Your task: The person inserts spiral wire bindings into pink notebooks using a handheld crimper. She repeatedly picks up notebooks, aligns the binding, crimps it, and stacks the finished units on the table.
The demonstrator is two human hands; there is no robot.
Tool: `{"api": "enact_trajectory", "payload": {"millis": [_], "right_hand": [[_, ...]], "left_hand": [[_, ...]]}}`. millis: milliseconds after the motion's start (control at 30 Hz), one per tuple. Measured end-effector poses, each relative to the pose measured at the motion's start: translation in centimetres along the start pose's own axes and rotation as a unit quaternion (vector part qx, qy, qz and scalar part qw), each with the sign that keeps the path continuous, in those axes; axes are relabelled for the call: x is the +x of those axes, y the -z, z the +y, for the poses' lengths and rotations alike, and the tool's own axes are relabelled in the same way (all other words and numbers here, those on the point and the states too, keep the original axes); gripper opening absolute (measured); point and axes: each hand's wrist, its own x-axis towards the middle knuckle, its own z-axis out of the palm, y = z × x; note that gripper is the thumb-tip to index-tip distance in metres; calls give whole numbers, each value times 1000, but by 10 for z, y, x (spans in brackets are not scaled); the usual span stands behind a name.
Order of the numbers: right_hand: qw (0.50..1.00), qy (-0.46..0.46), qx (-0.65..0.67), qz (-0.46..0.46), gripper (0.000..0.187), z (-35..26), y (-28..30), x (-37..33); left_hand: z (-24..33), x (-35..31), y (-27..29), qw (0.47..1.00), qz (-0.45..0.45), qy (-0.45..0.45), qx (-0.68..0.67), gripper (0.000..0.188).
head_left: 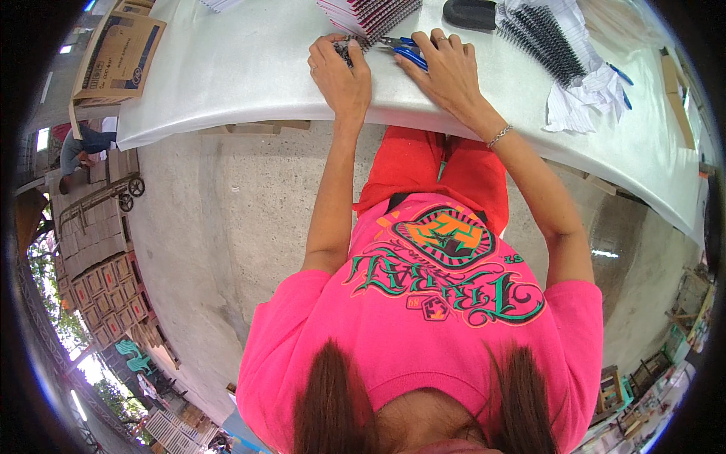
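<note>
A stack of spiral-bound notebooks [363, 17] with pinkish-red edges lies at the top of the view on the white-covered table. My left hand [340, 79] is closed at the stack's near corner, its fingers on the end of a dark wire coil [345, 53]. Just to the right, my right hand [448, 76] is wrapped round pliers with blue handles [412, 58]. Their jaws point left toward the coil and the notebook corner. Whether the jaws touch the wire is too small to tell.
Black binding coils [541, 45] lie on the right beside a rounded black object [469, 13]. Crumpled white paper [578, 102] partly covers a blue-handled tool [622, 74]. A cardboard box [121, 57] stands at the left. The table's near edge [249, 117] curves below my wrists.
</note>
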Motion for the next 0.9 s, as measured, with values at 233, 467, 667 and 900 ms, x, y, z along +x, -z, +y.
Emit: {"api": "enact_trajectory", "payload": {"millis": [233, 467, 667, 900], "right_hand": [[1000, 5, 10, -5, 44, -3, -6, 3], [1000, 11, 17, -1, 42, -5, -10, 7], [999, 15, 38, -18, 36, -4, -11, 11], [992, -47, 37, -110, 38, -7, 4, 14]], "left_hand": [[-5, -2, -1, 998, -23, -33, 55, 20], [-6, -4, 0, 994, -31, -60, 91, 24], [-8, -3, -1, 995, -38, -59, 78, 23], [-9, -4, 2, 995, -38, -49, 75, 22]]}}
